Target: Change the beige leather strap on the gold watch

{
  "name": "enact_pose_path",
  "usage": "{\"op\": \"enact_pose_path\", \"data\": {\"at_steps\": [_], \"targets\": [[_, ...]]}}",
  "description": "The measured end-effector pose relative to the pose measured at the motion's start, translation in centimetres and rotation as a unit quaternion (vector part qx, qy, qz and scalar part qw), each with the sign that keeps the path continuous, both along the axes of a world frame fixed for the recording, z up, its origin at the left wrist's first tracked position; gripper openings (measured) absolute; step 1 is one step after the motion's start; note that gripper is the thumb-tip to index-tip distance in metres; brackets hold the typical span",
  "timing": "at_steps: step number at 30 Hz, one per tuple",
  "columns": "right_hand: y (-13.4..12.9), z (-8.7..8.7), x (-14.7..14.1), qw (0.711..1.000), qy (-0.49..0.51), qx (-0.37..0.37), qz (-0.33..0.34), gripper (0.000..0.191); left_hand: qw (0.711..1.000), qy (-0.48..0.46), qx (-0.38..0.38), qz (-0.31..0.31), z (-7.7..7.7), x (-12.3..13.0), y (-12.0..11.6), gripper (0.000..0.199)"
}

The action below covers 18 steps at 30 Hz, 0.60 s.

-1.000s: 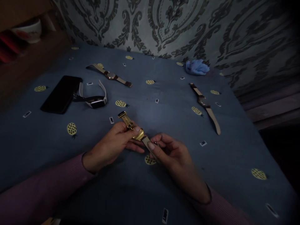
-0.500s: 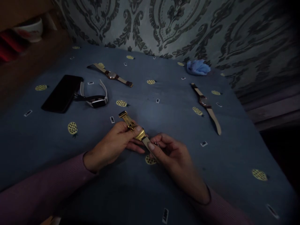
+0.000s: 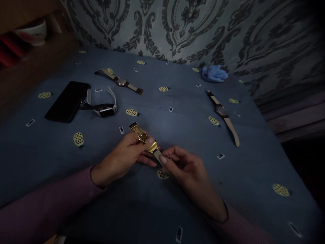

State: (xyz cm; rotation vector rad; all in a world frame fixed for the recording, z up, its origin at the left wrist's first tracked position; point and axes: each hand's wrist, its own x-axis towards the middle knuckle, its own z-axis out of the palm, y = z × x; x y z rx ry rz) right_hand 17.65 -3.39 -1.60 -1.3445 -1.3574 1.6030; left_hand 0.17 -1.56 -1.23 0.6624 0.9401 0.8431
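Observation:
Between my two hands, above the blue patterned tablecloth (image 3: 101,206), is a wristwatch (image 3: 152,146) with gold-coloured metal parts and a light strap. My left hand (image 3: 124,154) pinches its gold part, thumb on top and fingers beneath. A gold clasp reaches up and left past my left thumb. My right hand (image 3: 186,169) grips the pale strap at the lower right between thumb and fingers. The far end of that strap is hidden by my right hand.
Left lie a black phone (image 3: 68,101) and a smartwatch (image 3: 106,111) with a pale band. Other strap watches rest at the back (image 3: 122,82) and at the right (image 3: 221,110). A crumpled blue cloth or bag (image 3: 214,73) sits near the wall. A bowl (image 3: 34,32) stands on the left shelf.
The clasp end of the held watch has tipped slightly, dipping a little and showing more of its gold frame. Both hands keep their hold almost in place.

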Motion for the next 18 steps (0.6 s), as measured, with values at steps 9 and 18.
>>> {"op": "enact_pose_path", "data": {"at_steps": [9,18], "targets": [[0.08,-0.18,0.14,0.998,-0.039,0.048,0.009,0.024,1.0,-0.009,0.015,-0.002,-0.24,0.09,-0.03,0.015],[-0.09,-0.74,-0.2,0.999,-0.014,0.035,-0.004,0.024,0.999,-0.025,-0.023,-0.006,-0.37,-0.1,0.12,0.012]]}}
